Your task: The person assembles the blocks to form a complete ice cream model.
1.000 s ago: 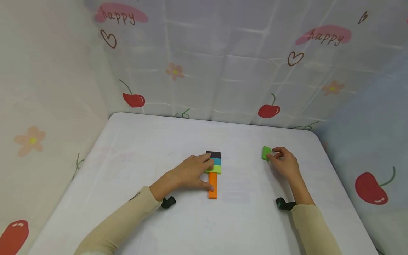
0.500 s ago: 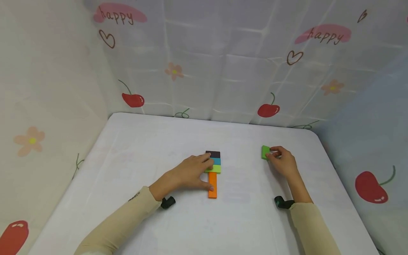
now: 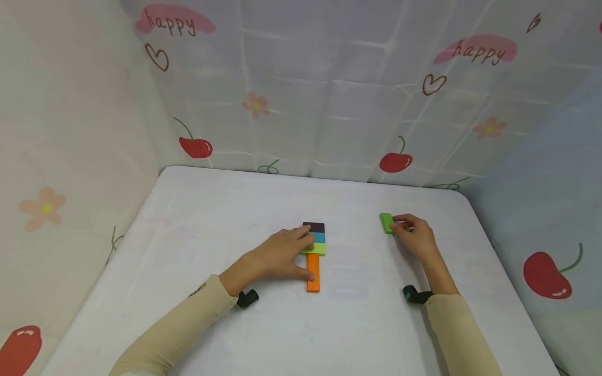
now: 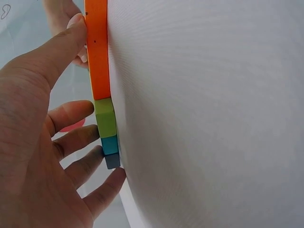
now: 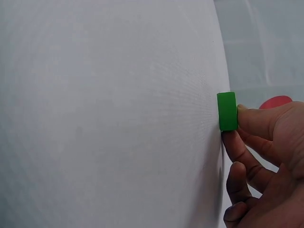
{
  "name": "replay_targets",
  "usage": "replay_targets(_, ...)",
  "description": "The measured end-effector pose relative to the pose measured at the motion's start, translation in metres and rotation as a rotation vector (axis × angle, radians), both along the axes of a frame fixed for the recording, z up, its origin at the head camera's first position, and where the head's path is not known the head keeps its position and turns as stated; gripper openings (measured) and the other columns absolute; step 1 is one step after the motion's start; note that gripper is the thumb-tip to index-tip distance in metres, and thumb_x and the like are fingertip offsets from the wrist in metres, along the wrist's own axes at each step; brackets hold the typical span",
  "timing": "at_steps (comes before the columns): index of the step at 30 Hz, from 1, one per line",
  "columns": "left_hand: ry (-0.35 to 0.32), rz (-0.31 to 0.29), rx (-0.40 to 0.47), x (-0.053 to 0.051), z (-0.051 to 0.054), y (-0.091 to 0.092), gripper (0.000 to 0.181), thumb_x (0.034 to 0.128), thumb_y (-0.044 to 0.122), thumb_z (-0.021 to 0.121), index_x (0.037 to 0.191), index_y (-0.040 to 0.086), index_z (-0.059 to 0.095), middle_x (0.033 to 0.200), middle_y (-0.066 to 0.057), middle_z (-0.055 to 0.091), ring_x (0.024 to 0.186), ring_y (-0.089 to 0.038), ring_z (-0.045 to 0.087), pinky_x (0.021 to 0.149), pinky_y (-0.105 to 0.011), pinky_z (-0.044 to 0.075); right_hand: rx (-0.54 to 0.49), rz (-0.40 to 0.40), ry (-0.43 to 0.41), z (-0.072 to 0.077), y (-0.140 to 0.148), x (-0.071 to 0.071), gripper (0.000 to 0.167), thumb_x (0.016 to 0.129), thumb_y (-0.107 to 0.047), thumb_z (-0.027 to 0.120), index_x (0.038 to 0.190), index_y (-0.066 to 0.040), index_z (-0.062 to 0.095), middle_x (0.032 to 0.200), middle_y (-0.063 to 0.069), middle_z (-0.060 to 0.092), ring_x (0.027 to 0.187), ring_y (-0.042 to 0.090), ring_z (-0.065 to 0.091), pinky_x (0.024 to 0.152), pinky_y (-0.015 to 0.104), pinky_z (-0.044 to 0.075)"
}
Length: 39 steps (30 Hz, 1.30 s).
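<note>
In the head view a row of blocks lies on the white table: black (image 3: 316, 227), blue (image 3: 320, 237), yellow-green (image 3: 319, 249) and, endwise toward the near side, a long orange block (image 3: 313, 277). My left hand (image 3: 279, 254) rests over its left side, fingers spread across the upper blocks and thumb at the orange one. The left wrist view shows those fingertips (image 4: 86, 135) along the row without curling round it. To the right, my right hand (image 3: 418, 239) pinches a green block (image 3: 386, 223) between thumb and finger. Whether this block touches the table cannot be told.
The white table (image 3: 226, 203) meets a printed curtain (image 3: 324, 94) at its back edge. A black wrist device (image 3: 247, 298) sits by the left sleeve, and another black device (image 3: 416, 295) by the right one.
My right hand has shifted slightly left with the green block, which now tilts a little differently. The left hand and the row of blocks look the same.
</note>
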<state>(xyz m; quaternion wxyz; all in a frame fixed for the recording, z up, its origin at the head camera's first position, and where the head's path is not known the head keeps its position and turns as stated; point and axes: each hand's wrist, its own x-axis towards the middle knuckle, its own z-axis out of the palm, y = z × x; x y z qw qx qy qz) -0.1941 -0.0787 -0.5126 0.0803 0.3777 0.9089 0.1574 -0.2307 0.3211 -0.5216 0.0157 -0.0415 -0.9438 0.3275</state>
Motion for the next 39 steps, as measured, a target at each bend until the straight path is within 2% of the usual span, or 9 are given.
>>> replay_targets(6, 0.008, -0.006, 0.004, 0.000, 0.001, 0.000, 0.068, 0.0837, 0.077, 0.077, 0.121, 0.025, 0.054, 0.117, 0.007, 0.047, 0.098, -0.011, 0.052, 0.101, -0.036, 0.048, -0.019, 0.013, -0.001, 0.000, -0.003, -0.003, 0.037, 0.109, -0.027, 0.063, 0.137, -0.005, 0.072, 0.127, 0.027, 0.070, 0.114, 0.040, 0.063, 0.084, 0.034, 0.047)
replay_targets(9, 0.013, -0.007, 0.008, 0.000, 0.001, -0.001, 0.069, 0.0834, 0.077, 0.077, 0.120, 0.025, 0.054, 0.116, 0.007, 0.047, 0.098, -0.011, 0.052, 0.101, -0.037, 0.048, -0.035, 0.022, -0.002, 0.000, -0.006, -0.005, 0.034, 0.110, -0.025, 0.061, 0.136, -0.006, 0.073, 0.132, 0.026, 0.070, 0.117, 0.039, 0.062, 0.088, 0.036, 0.047)
replay_targets(13, 0.014, -0.006, 0.012, 0.001, 0.001, 0.000, 0.069, 0.0832, 0.077, 0.078, 0.121, 0.025, 0.054, 0.119, 0.007, 0.049, 0.100, -0.010, 0.052, 0.105, -0.039, 0.049, -0.046, 0.030, 0.004, 0.000, -0.007, -0.005, 0.033, 0.110, -0.022, 0.060, 0.135, -0.006, 0.073, 0.138, 0.025, 0.071, 0.123, 0.039, 0.062, 0.094, 0.041, 0.047)
replay_targets(20, 0.016, -0.010, 0.004, 0.000, -0.002, 0.000, 0.068, 0.0836, 0.079, 0.076, 0.121, 0.026, 0.054, 0.125, 0.006, 0.051, 0.106, -0.012, 0.054, 0.111, -0.042, 0.049, -0.048, 0.028, 0.001, -0.001, -0.008, -0.004, 0.033, 0.110, -0.023, 0.060, 0.135, -0.006, 0.073, 0.141, 0.024, 0.070, 0.126, 0.040, 0.061, 0.097, 0.043, 0.047)
replay_targets(24, 0.012, -0.006, 0.002, -0.001, -0.002, 0.000, 0.068, 0.0838, 0.078, 0.076, 0.121, 0.026, 0.054, 0.133, 0.003, 0.054, 0.124, -0.017, 0.060, 0.116, -0.045, 0.048, -0.055, 0.042, 0.004, -0.001, -0.008, -0.005, 0.033, 0.111, -0.023, 0.060, 0.136, -0.005, 0.073, 0.143, 0.025, 0.068, 0.130, 0.041, 0.060, 0.100, 0.047, 0.048)
replay_targets(29, -0.004, 0.003, 0.006, 0.000, 0.000, 0.000, 0.068, 0.0833, 0.077, 0.077, 0.122, 0.025, 0.055, 0.138, 0.002, 0.056, 0.139, -0.021, 0.058, 0.119, -0.047, 0.047, -0.056, 0.075, 0.026, -0.003, -0.009, -0.010, 0.033, 0.111, -0.023, 0.061, 0.135, -0.005, 0.073, 0.143, 0.025, 0.069, 0.128, 0.040, 0.061, 0.100, 0.045, 0.047)
replay_targets(39, -0.020, 0.009, -0.001, -0.001, 0.000, 0.000, 0.069, 0.0831, 0.078, 0.077, 0.124, 0.026, 0.055, 0.145, 0.001, 0.056, 0.150, -0.023, 0.053, 0.125, -0.048, 0.043, -0.061, 0.115, 0.012, -0.005, -0.021, -0.022, 0.031, 0.112, -0.023, 0.059, 0.134, -0.009, 0.075, 0.141, 0.024, 0.068, 0.126, 0.039, 0.060, 0.101, 0.046, 0.047)
